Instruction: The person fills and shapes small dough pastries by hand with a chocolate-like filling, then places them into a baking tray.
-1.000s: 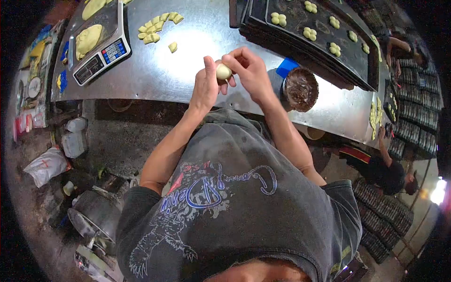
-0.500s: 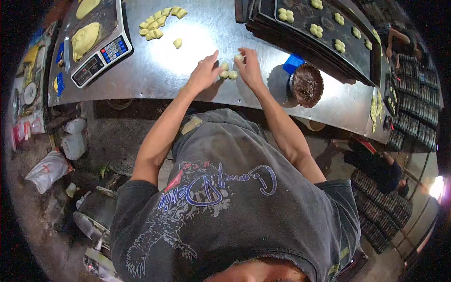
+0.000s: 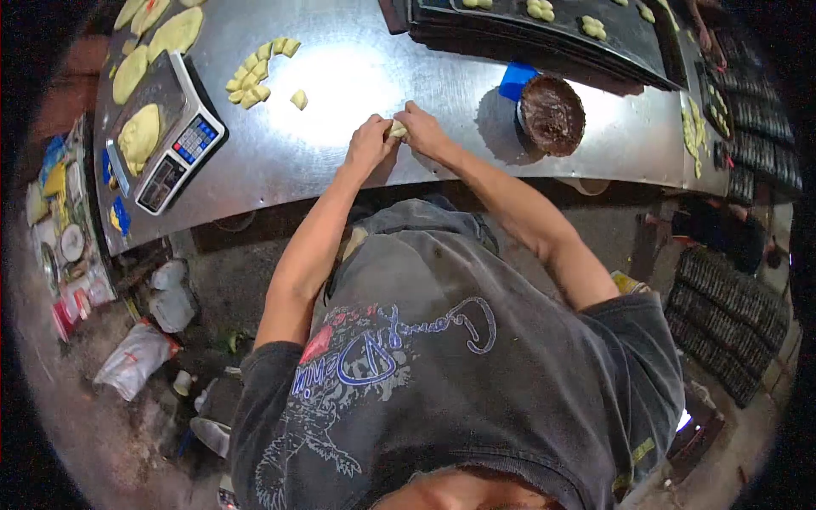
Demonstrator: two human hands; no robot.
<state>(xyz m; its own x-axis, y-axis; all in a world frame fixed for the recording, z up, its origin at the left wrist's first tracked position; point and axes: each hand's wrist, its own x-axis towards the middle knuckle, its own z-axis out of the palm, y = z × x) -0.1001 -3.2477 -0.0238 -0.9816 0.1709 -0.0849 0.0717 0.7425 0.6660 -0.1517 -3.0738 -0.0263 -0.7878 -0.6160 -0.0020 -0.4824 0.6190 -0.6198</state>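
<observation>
My left hand (image 3: pixel 370 143) and my right hand (image 3: pixel 422 131) meet over the metal table, fingers curled around small pale dough balls (image 3: pixel 397 129) that show only in part between them. A single cut dough piece (image 3: pixel 299 99) lies to the left of my hands. Farther left, several cut dough pieces (image 3: pixel 249 79) form a curved row. To the right stands a round bowl (image 3: pixel 552 116) with dark brown filling, beside a blue object (image 3: pixel 517 81).
A digital scale (image 3: pixel 181 153) carries dough at the left, with flat dough slabs (image 3: pixel 176 34) behind it. Stacked dark trays (image 3: pixel 544 42) holding dough clusters stand at the back right. Part of another person (image 3: pixel 722 234) shows at the far right.
My hands have come together around the dough balls, which were in fuller view between them. The camera view has shifted, so the table's things appear in different places.
</observation>
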